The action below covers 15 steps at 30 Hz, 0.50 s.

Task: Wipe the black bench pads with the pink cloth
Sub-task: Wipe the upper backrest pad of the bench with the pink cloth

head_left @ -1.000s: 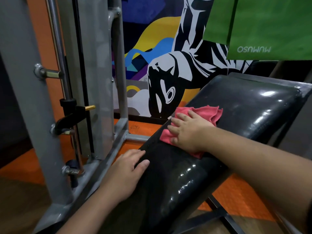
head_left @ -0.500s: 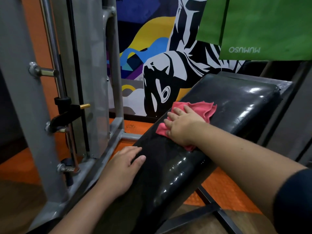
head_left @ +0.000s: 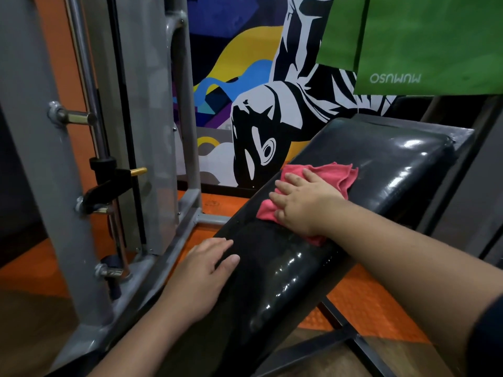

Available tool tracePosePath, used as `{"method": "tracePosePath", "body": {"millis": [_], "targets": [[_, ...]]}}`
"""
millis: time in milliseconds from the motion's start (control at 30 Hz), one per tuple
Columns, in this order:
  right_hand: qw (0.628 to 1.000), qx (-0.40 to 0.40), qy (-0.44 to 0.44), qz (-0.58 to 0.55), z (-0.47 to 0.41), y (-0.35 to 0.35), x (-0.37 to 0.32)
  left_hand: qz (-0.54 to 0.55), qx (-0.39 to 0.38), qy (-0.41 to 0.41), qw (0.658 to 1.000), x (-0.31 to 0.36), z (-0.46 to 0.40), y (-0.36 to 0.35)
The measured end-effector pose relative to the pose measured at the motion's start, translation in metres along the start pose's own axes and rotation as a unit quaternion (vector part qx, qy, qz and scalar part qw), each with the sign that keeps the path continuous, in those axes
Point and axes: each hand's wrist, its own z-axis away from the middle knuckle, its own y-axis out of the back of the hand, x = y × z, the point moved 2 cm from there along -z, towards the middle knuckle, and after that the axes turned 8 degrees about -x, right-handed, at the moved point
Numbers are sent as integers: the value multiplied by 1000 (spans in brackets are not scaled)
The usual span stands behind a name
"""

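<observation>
Head view: crumpled pink cloth (head_left: 333, 174) on glossy black bench pad (head_left: 394, 170).

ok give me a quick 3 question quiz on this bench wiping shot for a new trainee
1. True or false: the right hand presses the pink cloth flat on the black bench pad.
2. Where does the left hand rest?
A. on the grey metal frame
B. on the lower left edge of the pad
C. on the cloth
3. Fill in: the bag hanging at the top right is ____ in colour.

Key
1. True: straight fingers lie on the cloth, which lies on the pad.
2. B: it lies open on the pad's edge, apart from the cloth.
3. Green: the green bag bears mirrored white lettering.
</observation>
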Motion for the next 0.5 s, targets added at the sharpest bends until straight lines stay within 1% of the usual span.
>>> {"method": "tracePosePath", "body": {"millis": [67, 167, 233, 300, 367, 433, 500], "targets": [[1000, -1, 1, -1, -1, -1, -8, 0, 1, -1, 1000, 2, -1, -2], [999, 13, 31, 10, 9, -13, 1, -4, -4, -10, 1000, 5, 0, -4], [1000, 16, 11, 5, 6, -8, 10, -9, -6, -12, 1000, 4, -2, -4], [1000, 7, -11, -12, -1, -1, 5, -6, 4, -12, 1000, 4, -5, -5], [1000, 6, -1, -3, 1, -5, -2, -6, 10, -13, 1000, 7, -6, -7], [1000, 17, 19, 5, 11, -14, 3, -13, 0, -14, 1000, 8, -6, -9], [1000, 22, 9, 6, 11, -10, 9, -16, -3, -15, 1000, 6, -7, -9]]}}
